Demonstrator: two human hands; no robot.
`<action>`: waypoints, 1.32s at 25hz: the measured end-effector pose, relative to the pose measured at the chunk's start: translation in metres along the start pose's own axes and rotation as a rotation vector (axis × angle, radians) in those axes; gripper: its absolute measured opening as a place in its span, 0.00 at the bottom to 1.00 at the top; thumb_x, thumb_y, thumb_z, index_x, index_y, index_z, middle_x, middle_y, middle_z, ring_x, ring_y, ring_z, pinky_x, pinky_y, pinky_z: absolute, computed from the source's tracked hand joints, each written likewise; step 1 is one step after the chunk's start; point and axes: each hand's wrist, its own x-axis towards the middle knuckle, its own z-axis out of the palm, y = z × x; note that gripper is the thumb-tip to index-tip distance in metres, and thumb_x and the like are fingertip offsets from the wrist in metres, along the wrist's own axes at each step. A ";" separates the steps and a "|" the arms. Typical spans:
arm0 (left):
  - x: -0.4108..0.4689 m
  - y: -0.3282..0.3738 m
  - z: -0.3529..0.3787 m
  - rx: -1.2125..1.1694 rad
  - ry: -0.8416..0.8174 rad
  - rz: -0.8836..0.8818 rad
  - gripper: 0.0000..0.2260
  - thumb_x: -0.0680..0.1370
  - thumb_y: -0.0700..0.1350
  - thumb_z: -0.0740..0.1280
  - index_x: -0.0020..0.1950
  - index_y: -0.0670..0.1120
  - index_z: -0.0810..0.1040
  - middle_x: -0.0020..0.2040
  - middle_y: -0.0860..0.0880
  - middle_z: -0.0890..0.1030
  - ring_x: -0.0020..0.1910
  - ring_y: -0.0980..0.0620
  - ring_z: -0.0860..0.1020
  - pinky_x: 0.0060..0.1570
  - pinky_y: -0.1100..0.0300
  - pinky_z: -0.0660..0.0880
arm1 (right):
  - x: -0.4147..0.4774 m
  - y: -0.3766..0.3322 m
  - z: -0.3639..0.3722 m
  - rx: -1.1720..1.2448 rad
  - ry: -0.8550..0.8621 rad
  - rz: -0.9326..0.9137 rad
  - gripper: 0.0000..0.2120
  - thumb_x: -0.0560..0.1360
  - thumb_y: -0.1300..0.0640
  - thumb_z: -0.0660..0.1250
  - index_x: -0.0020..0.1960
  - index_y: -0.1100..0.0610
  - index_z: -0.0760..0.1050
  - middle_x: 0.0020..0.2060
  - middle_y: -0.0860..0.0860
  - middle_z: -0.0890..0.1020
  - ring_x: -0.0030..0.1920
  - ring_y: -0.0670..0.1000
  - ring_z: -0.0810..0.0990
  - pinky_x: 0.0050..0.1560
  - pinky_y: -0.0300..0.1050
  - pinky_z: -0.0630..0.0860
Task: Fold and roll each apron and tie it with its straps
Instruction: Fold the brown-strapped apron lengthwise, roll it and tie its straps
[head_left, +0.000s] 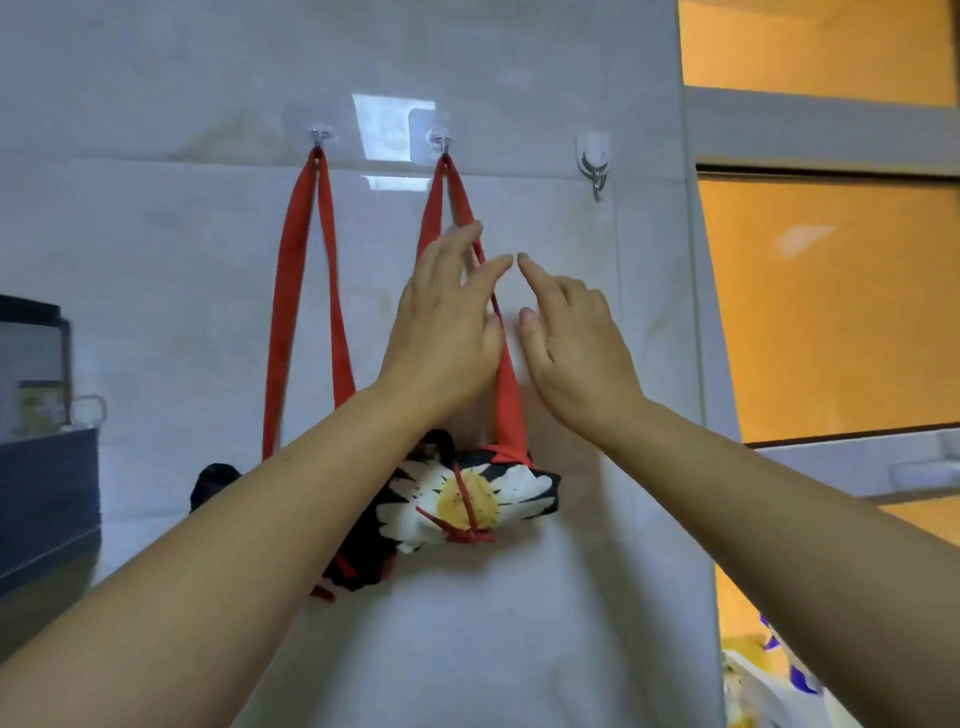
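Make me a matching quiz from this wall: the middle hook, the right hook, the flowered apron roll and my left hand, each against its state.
Things:
1. middle hook
2. right hook
3. flowered apron roll
4. left hand

States:
a. bare
b. open, fingers straight
c. knotted with a thin red tie
d. carrying a red strap

Pairs: 1-d, 2-a, 3-c, 4-b.

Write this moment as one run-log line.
left hand: open, over red strap | right hand: open, beside strap | rolled apron: tied, hanging on middle hook
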 end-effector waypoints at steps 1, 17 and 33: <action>-0.014 0.010 0.006 -0.005 -0.024 0.036 0.23 0.78 0.40 0.62 0.74 0.47 0.68 0.78 0.45 0.58 0.78 0.45 0.53 0.74 0.48 0.56 | -0.017 0.006 -0.006 -0.013 -0.017 0.015 0.25 0.80 0.50 0.50 0.77 0.48 0.57 0.66 0.54 0.71 0.63 0.56 0.69 0.62 0.52 0.69; -0.183 0.371 0.095 -0.415 -0.327 0.316 0.26 0.79 0.54 0.56 0.75 0.45 0.67 0.77 0.45 0.64 0.77 0.47 0.58 0.74 0.46 0.58 | -0.318 0.128 -0.306 -0.671 -0.260 0.335 0.25 0.80 0.49 0.52 0.75 0.54 0.63 0.73 0.56 0.66 0.73 0.57 0.63 0.70 0.56 0.63; -0.233 0.801 0.070 -0.996 -0.374 0.782 0.26 0.79 0.54 0.58 0.75 0.44 0.67 0.76 0.45 0.66 0.75 0.46 0.63 0.73 0.47 0.57 | -0.512 0.149 -0.660 -1.350 -0.294 0.893 0.26 0.80 0.48 0.48 0.76 0.56 0.61 0.75 0.56 0.64 0.75 0.57 0.60 0.73 0.58 0.60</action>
